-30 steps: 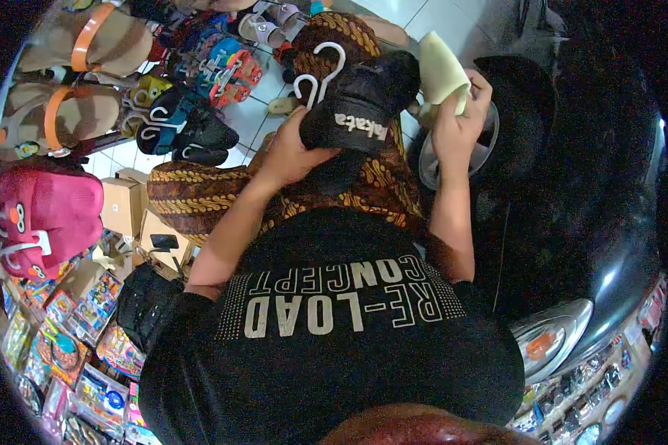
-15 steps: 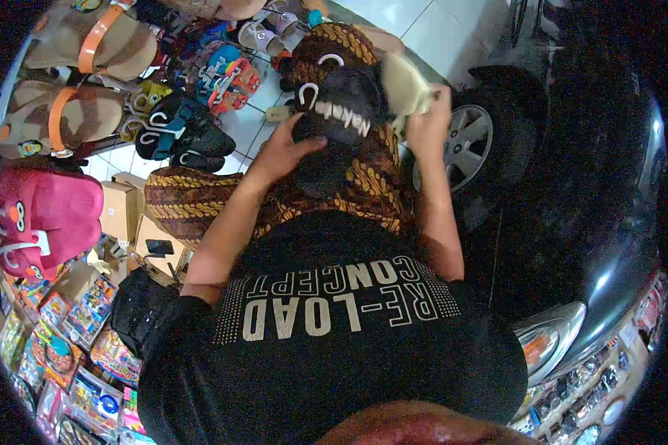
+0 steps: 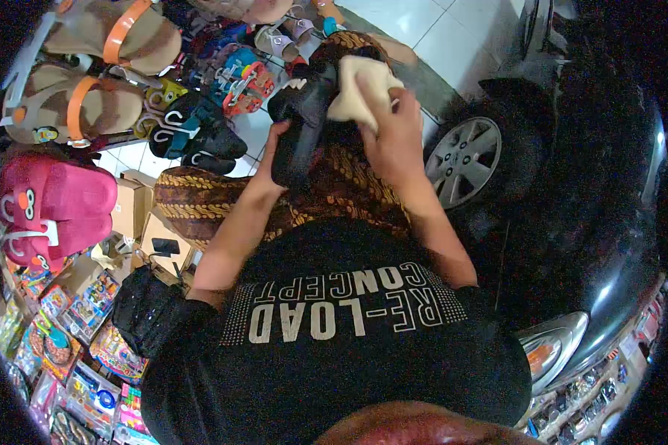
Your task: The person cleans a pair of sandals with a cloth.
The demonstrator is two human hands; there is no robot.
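Head view shows a piece of black footwear (image 3: pixel 300 126) in front of the person's body, above the brown patterned clothing (image 3: pixel 197 194) on the legs. The left hand (image 3: pixel 272 163) has its grip clamped on the footwear, at the footwear's left side and toward its end near the body; some fingers are hidden behind it. So the footwear lies on the right of this grip and stretches forward beyond it, tilted, with small white marks near its far end. The right hand (image 3: pixel 397 144), to the right of the footwear, has its grip closed on a cream cloth (image 3: pixel 364 89). The cloth spreads forward and left from these fingers, just beside the footwear; whether they touch, I cannot tell. Well to the right of the footwear is a car wheel (image 3: pixel 464 163); well to its left are pink sandals (image 3: pixel 67 196).
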